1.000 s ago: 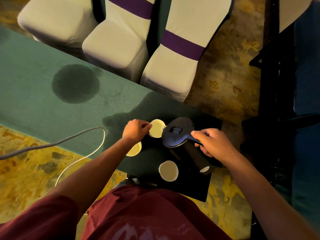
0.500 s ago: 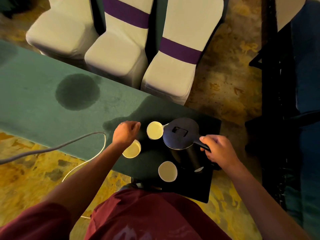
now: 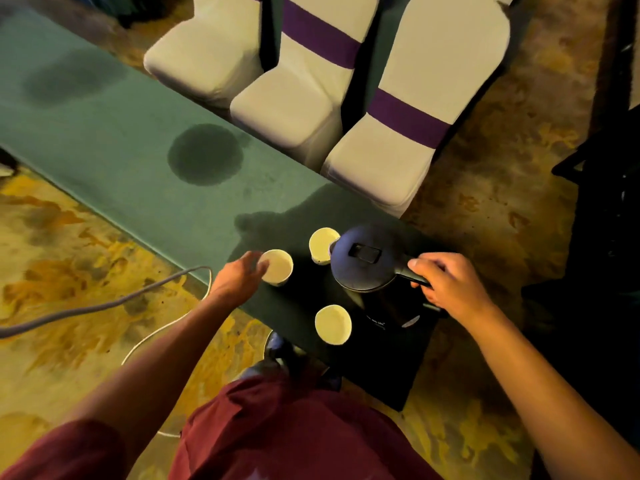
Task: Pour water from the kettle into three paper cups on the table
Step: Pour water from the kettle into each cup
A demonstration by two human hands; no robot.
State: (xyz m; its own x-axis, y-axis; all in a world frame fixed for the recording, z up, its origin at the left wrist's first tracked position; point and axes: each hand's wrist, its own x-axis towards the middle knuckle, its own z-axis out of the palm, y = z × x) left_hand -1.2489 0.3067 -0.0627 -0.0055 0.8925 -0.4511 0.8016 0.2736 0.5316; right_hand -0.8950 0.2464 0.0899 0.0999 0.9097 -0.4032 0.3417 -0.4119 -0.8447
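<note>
A long table (image 3: 114,140) in a green cloth runs away from the person, with dark damp-looking rings on it and three white-covered chairs (image 3: 287,109) with purple bands drawn up along its far side. Everything for the task sits at the table's near end.

The black electric kettle (image 3: 363,259) stands on or just above that end, seen from over its lid. Its long axis is close to upright. The handle juts to the right of the body and the spout faces left, right at the rim of the cup next to it. The right hand (image 3: 446,285) is wrapped around the handle, the proper place to take it. I judge the kettle rigid and, with water in it, fairly heavy, so a firm grasp and a slow tip suit it.

Three paper cups stand mouth up left of the kettle: the far cup (image 3: 322,242) touching or nearly touching the spout, the left cup (image 3: 277,266) further out, the near cup (image 3: 332,323) toward the person. They look light, thin-walled and easy to tip or crush. The left hand (image 3: 242,271) is at the left cup's side; blur hides whether its fingers are closed around it.

A grey cable (image 3: 104,303) loops over the patterned carpet left of the table.
</note>
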